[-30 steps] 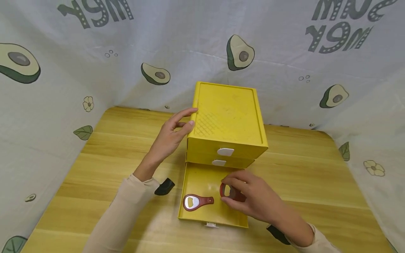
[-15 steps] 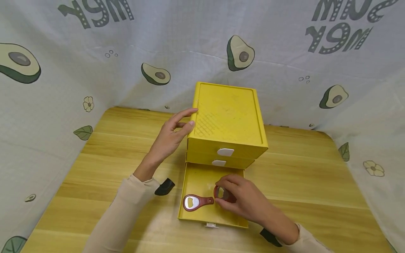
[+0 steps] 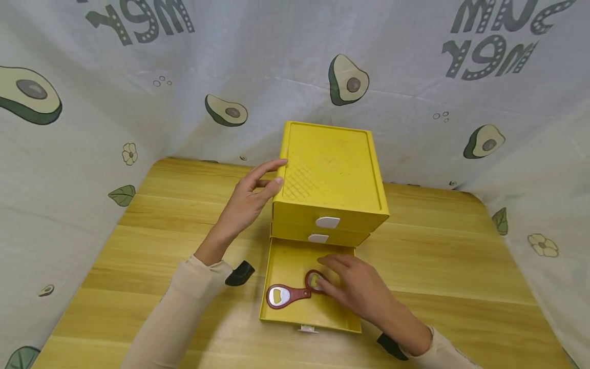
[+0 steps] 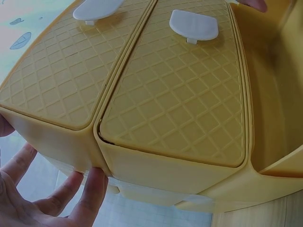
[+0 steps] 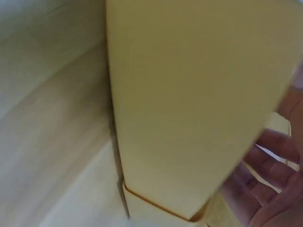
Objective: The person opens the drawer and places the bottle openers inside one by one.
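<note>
A yellow drawer cabinet (image 3: pixel 334 169) stands on the table with its bottom drawer (image 3: pixel 281 251) pulled out. My left hand (image 3: pixel 244 202) touches the cabinet's left side with extended fingertips and thumb; the left wrist view shows those fingers (image 4: pixel 90 198) against the side wall. Inside the drawer lies one red bottle opener (image 3: pixel 301 293) with a silver head at the left. The head of a second red bottle opener (image 3: pixel 309 281) lies just beside the first one's handle end. Over it is my right hand (image 3: pixel 364 289), fingers spread apart, thumb overlapping the head; the hand hides its handle.
Two upper drawers with white handles (image 3: pixel 328 222) are pushed in. The wooden table (image 3: pixel 442 256) extends to both sides. Behind it hangs a white curtain (image 3: pixel 286 61) with avocado prints. Each wrist wears a black device (image 3: pixel 239 273).
My right hand has moved left with the second bottle opener, set it down by the first one and spread its fingers off it. My left hand has stayed on the cabinet.
</note>
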Demonstrator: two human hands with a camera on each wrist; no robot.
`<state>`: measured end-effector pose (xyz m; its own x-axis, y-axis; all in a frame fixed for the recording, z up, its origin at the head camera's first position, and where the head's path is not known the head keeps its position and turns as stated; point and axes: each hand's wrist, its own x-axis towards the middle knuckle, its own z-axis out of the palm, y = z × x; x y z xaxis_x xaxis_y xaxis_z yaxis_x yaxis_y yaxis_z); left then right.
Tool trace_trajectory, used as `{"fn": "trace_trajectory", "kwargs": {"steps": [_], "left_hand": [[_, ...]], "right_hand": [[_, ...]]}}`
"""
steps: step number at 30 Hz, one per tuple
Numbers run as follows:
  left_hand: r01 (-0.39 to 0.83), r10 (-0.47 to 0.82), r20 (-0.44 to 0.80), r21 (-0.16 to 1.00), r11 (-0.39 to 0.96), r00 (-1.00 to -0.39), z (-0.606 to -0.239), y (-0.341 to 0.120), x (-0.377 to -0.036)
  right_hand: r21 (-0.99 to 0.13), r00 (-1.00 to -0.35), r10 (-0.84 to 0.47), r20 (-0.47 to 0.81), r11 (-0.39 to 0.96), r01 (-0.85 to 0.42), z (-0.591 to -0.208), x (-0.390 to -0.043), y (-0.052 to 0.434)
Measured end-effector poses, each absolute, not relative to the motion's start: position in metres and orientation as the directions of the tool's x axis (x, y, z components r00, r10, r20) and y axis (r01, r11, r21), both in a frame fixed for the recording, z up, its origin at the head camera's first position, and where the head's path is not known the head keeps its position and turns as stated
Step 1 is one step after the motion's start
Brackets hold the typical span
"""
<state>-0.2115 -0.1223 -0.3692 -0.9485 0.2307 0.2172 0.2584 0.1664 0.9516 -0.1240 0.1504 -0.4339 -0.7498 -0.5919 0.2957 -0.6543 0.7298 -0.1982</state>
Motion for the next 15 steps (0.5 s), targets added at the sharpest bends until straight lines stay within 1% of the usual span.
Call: {"fn": "trace_trajectory", "kwargs": {"steps": [4,12,15], "left_hand": [[0.251,0.227,0.211,0.953,0.169,-0.951,-0.370,-0.123,-0.212],[0.248,0.228,0.207,0.954,0.168,-0.951,-0.370,-0.123,-0.212],[0.251,0.231,0.210,0.954,0.166,-0.950,-0.370,-0.123,-0.212]], "right_hand": [[-0.209,-0.740,-0.575,0.350,0.722,-0.660,-0.429,-0.121,0.154],[-0.289,-0.720,-0.561,0.409,0.668,-0.685,-0.419,-0.100,0.163],[-0.293,-0.685,-0.573,0.450,0.630,-0.719,-0.418,-0.088,0.164]]}}
